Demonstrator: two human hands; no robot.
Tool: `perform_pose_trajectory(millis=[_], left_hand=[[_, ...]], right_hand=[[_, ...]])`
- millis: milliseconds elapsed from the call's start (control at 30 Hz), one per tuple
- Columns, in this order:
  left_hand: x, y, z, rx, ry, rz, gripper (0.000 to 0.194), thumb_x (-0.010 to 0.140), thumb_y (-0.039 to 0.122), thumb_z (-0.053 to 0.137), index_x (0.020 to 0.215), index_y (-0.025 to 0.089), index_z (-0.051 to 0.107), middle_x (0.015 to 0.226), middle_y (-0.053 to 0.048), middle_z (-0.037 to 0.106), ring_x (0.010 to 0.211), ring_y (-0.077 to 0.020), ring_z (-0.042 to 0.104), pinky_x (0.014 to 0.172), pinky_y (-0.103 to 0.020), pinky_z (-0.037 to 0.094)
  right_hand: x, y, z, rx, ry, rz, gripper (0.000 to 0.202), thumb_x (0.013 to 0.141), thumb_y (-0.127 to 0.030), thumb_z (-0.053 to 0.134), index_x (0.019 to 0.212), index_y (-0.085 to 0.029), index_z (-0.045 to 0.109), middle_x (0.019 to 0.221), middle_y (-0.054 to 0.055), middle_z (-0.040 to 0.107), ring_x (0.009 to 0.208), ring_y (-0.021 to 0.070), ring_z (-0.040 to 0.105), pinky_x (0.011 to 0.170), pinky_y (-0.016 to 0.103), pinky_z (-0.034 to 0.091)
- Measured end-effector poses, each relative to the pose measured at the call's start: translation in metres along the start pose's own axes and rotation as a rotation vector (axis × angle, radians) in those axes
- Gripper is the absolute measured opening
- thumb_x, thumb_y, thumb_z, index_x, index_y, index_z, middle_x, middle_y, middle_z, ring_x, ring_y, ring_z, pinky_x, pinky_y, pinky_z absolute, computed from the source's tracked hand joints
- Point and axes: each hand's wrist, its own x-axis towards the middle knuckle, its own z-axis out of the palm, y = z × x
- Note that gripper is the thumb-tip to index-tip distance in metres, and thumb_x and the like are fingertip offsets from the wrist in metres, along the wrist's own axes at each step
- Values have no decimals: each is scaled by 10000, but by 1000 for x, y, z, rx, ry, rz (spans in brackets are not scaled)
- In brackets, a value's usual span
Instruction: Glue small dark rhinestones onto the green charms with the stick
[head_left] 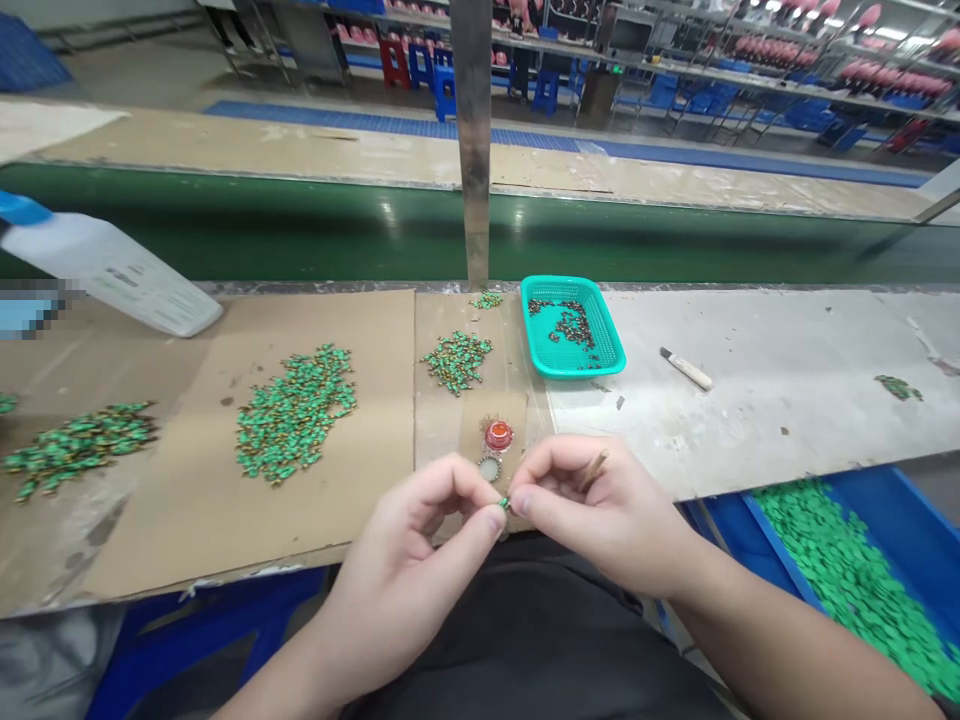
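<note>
Between the thumb and forefinger of my left hand (420, 555) is a tiny green piece (504, 503). My right hand (611, 510) is closed, its fingertips meeting the left ones at that piece. A thin wooden stick (596, 470) pokes up from the right hand's curled fingers; its other end is hidden. Just beyond the fingertips sit a small container of red-orange stuff (499, 434) and a round bottle cap (490, 469). A pile of small green and brown pieces (456, 361) lies farther back, and a larger pile (296, 415) covers cardboard to the left.
A turquoise basket (535, 350) holds small dark parts. To its right lies a pale-handled brush or blade (686, 368). Green pieces fill a blue bin (911, 520) at lower right. A white bottle (112, 265) leans at left. A metal post (474, 150) rises behind the table.
</note>
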Motion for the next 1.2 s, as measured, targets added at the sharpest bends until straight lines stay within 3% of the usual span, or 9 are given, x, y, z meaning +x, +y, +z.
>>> perform_pose_trajectory(millis=[200, 367, 533, 667, 800, 900, 1033, 1133, 1200], left_hand=[[10, -19, -9, 187, 31, -41, 203, 1005, 383, 766, 848, 268, 827, 779, -13, 772, 724, -211, 720, 673, -312, 585], [38, -39, -53, 304, 152, -85, 269, 950, 527, 775, 887, 266, 788, 837, -54, 841, 792, -275, 799, 759, -398, 667], [97, -47, -96, 526, 135, -119, 291, 1065, 482, 856, 947, 225, 786, 947, -31, 829, 909, -258, 806, 902, -438, 693], [155, -47, -96, 691, 80, -181, 311, 1153, 435, 856, 1337, 187, 824, 1315, -96, 857, 1095, -285, 847, 966, -497, 740], [190, -39, -92, 786, 54, -230, 337, 1161, 416, 848, 1422, 203, 817, 1425, -117, 845, 1166, -303, 850, 1002, -514, 749], [191, -19, -116, 861, 156, -235, 312, 1165, 423, 842, 1379, 197, 825, 1377, -108, 855, 1136, -294, 852, 985, -501, 747], [161, 21, -164, 964, 385, -211, 315, 1161, 490, 823, 1185, 176, 834, 1157, -60, 861, 1005, -266, 832, 913, -450, 713], [130, 36, -176, 964, 369, -216, 459, 1133, 590, 757, 997, 162, 854, 893, 29, 826, 833, -212, 765, 803, -328, 620], [112, 30, -174, 942, 334, -236, 472, 1089, 601, 740, 992, 156, 866, 817, 57, 806, 780, -183, 730, 745, -275, 568]], right_hand=[[-1, -1, -13, -144, 145, -154, 171, 1015, -349, 844, 898, -228, 815, 754, 7, 690, 651, 161, 565, 592, 278, 481], [-8, 12, -41, -251, 298, -185, 241, 1059, -423, 843, 897, -245, 850, 828, 57, 766, 690, 196, 636, 587, 288, 530], [-10, 21, -53, -281, 351, -185, 288, 1068, -469, 838, 888, -245, 845, 825, 59, 764, 704, 205, 653, 608, 296, 554], [-10, 18, -51, -315, 342, -205, 335, 1070, -517, 844, 881, -241, 840, 830, 75, 765, 713, 229, 669, 577, 315, 538], [-12, 15, -54, -342, 344, -241, 389, 1095, -573, 838, 873, -254, 838, 818, 83, 769, 723, 253, 694, 566, 335, 533], [-16, 16, -63, -337, 365, -310, 439, 1142, -604, 795, 867, -270, 866, 846, 95, 815, 756, 263, 733, 619, 350, 582], [-17, 25, -77, -207, 458, -397, 533, 1211, -644, 683, 906, -291, 942, 890, 107, 848, 640, 212, 629, 586, 356, 542], [-13, 32, -85, -36, 477, -380, 564, 1217, -679, 645, 948, -290, 955, 909, 116, 853, 642, 225, 625, 567, 370, 536], [-10, 32, -89, 30, 476, -389, 606, 1210, -731, 620, 944, -289, 940, 905, 116, 847, 710, 255, 690, 613, 389, 570]])
